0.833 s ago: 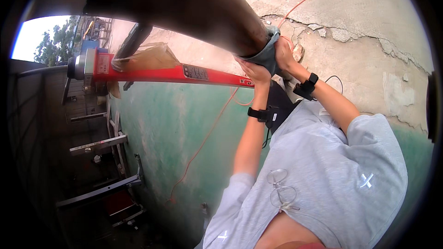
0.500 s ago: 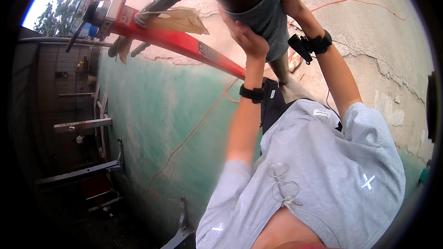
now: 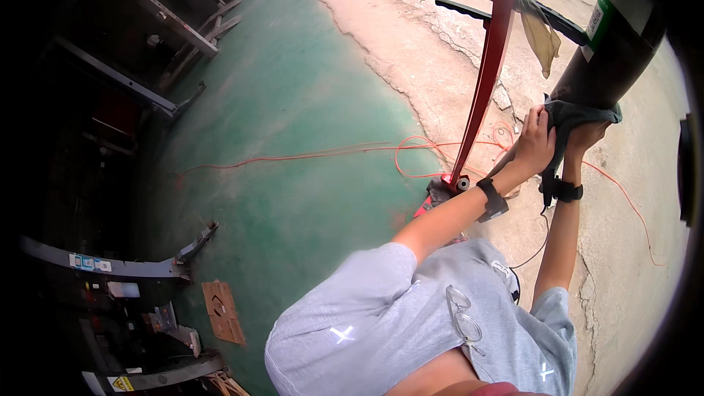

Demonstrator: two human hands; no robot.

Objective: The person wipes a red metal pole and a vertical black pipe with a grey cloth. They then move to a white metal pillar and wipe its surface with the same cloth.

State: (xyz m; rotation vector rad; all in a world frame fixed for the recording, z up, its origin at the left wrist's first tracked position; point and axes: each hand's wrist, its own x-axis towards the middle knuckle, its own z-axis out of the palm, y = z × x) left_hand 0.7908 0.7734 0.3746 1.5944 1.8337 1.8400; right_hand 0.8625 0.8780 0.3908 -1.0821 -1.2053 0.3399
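A dark grey-green cloth [image 3: 563,119] is wrapped partly round the lower end of a thick, dark tube-shaped object [image 3: 612,62] with a white and green label. My left hand [image 3: 537,139] is closed on the cloth's near left side, fingers bent over it. On the other side my right hand [image 3: 585,136] grips the cloth from below, its fingertips hidden under the fabric. Both wrists wear black bands. Just left of the hands stands a slim red post [image 3: 484,81] with black handles [image 3: 462,9] and a tan glove-like piece [image 3: 541,38] hanging from it.
An orange hose [image 3: 308,155] runs across the green floor [image 3: 293,110] and loops by the post's foot. Cracked pale concrete [image 3: 381,15] lies beyond. Metal lift arms [image 3: 117,264] and a flat cardboard piece [image 3: 223,312] are at left.
My view has swung to the right, so the red post now stands nearly upright in it. Both hands are still at the cloth, which now hangs more loosely round the dark object.
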